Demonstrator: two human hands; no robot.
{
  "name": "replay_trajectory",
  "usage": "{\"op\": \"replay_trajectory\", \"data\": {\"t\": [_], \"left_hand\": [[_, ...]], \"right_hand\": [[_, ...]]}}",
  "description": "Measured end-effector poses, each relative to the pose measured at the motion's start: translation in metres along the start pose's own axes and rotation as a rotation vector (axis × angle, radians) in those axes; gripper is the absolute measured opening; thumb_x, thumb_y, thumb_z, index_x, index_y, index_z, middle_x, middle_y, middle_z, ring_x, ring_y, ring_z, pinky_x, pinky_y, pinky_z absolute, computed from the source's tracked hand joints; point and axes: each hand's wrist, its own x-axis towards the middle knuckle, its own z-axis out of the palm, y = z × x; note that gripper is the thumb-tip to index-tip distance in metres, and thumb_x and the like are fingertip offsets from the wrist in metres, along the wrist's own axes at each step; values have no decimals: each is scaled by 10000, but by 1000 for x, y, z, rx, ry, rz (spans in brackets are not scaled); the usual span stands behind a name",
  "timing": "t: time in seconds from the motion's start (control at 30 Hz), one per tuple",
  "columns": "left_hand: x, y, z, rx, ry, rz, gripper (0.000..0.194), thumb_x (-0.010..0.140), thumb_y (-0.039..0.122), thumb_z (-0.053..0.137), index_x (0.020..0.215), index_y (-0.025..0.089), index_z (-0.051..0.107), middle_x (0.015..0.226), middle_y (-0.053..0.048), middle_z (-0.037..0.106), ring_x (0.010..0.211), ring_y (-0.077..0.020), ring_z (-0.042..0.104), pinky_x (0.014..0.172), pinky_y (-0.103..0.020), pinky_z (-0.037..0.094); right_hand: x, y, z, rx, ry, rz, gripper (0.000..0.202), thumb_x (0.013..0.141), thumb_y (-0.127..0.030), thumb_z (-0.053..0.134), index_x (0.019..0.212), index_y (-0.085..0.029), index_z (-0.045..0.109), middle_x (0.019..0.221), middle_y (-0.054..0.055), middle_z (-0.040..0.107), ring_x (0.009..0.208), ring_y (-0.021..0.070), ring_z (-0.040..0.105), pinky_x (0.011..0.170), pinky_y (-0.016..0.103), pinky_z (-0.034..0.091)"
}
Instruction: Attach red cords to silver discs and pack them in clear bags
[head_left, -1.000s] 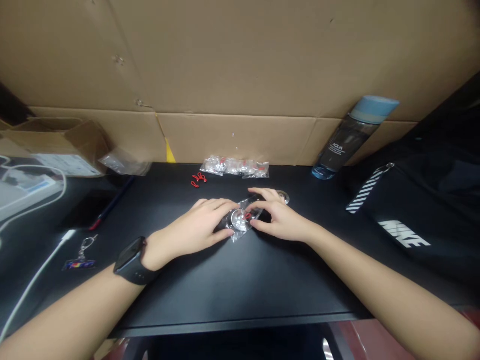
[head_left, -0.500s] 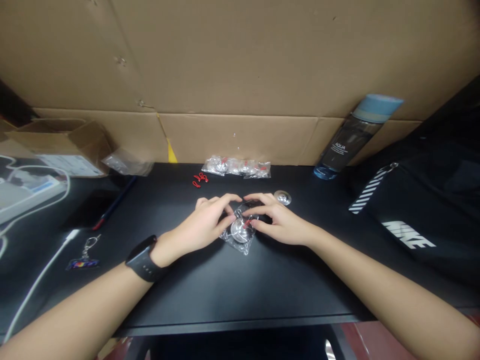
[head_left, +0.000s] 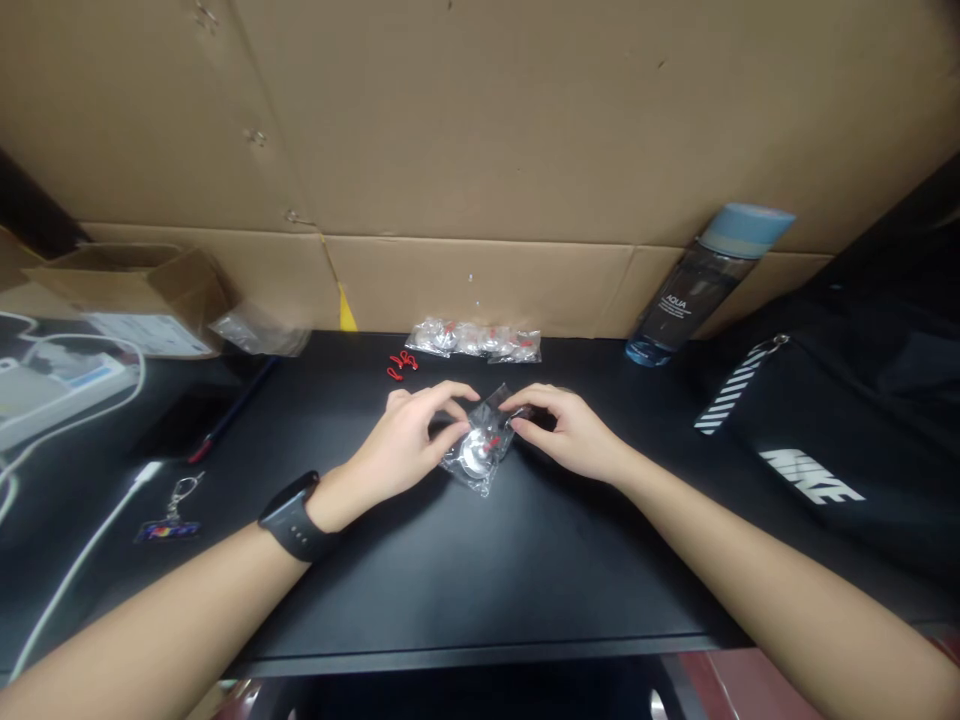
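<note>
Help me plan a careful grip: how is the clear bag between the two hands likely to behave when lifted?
The clear bag would probably flop, since its film looks thin and creased. It may sag toward the shiny round piece inside, which looks like metal. Its glossy surface suggests it could slip.

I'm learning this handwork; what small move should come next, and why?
Perhaps flatten the upper end of the clear bag: it sticks out between the left hand and right hand, while the silver disc and red piece appear to lie inside.
</note>
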Motion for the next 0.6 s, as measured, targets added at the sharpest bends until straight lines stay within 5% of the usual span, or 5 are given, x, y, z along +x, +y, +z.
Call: {"op": "replay_trajectory", "data": {"t": [0.13,0.4,0.6], "left_hand": [[-1,2,-1,-11,57,11,273,976,281,643,1247,290,610,1012,7,783,880,-198,726,802,-321,475],[-2,6,-3,40,56,70,325,983,330,636,1305,293,608,1032,4,784,969,-213,705,946,-387,430],[-3,14,-5,14,0,123,157,999,371,628,993,289,761,1036,-7,787,1044,-228,685,933,-382,420]], "right_hand": [[-1,-4,-5,31,62,30,160,929,-191,673,1039,-255,771,1028,23,786,939,206,721,861,358,547],[-4,-15,-14,-86,272,-151,103,955,-249,693,1011,-267,778,954,34,791,895,220,705,842,393,525],[-10,-28,-10,-50,325,-184,94,958,-260,692,1014,-285,762,944,39,778,877,246,703,861,452,529]]}}
